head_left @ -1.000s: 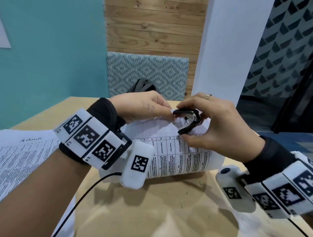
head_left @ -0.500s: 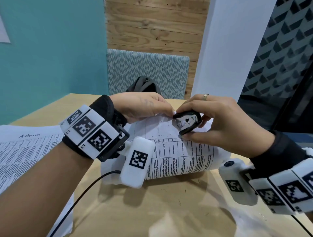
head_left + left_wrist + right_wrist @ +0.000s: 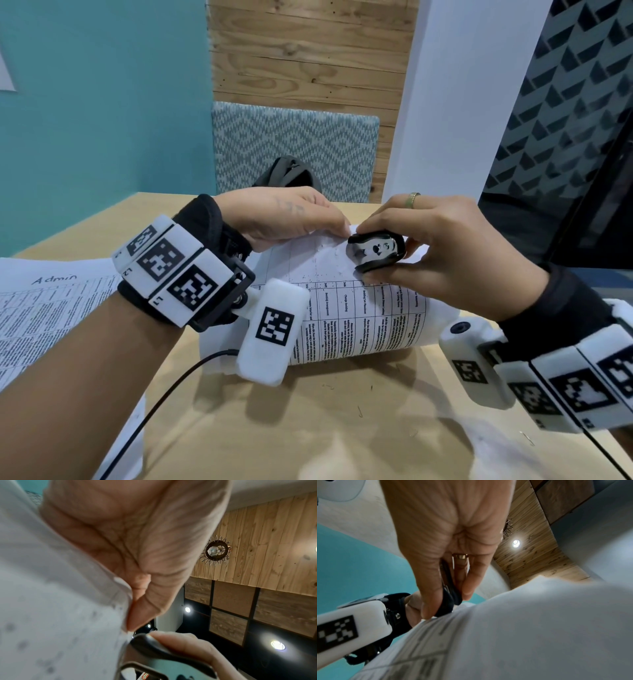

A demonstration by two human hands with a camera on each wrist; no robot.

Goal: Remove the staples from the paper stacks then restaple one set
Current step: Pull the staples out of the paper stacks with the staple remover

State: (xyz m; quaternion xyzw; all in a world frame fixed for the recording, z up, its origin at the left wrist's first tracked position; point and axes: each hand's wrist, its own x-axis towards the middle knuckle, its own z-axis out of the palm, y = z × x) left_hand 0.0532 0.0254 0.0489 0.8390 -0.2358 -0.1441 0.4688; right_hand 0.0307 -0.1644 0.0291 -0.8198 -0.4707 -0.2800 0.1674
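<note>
A printed paper stack [image 3: 359, 318] is lifted off the wooden table [image 3: 308, 428], bowed toward me. My left hand [image 3: 291, 219] pinches its top edge, thumb and fingers curled over the paper [image 3: 60, 601]. My right hand [image 3: 445, 253] grips a black claw staple remover [image 3: 375, 250] between thumb and fingers, its claw end against the paper's top edge beside my left fingertips. The remover [image 3: 448, 596] shows squeezed between thumb and fingers in the right wrist view, and its black handle [image 3: 163, 651] in the left wrist view. The staple itself is hidden.
A second printed stack [image 3: 41, 308] headed "Admin" lies at the left of the table. Loose bent staples [image 3: 359, 411] are scattered on the wood near the front. A patterned chair back [image 3: 294, 150] with a dark bag stands behind the far edge. A black cable [image 3: 147, 411] runs down from my left wrist.
Both hands and the stack have stayed in about the same place. The remover has tilted slightly, its metal face turned more toward me.
</note>
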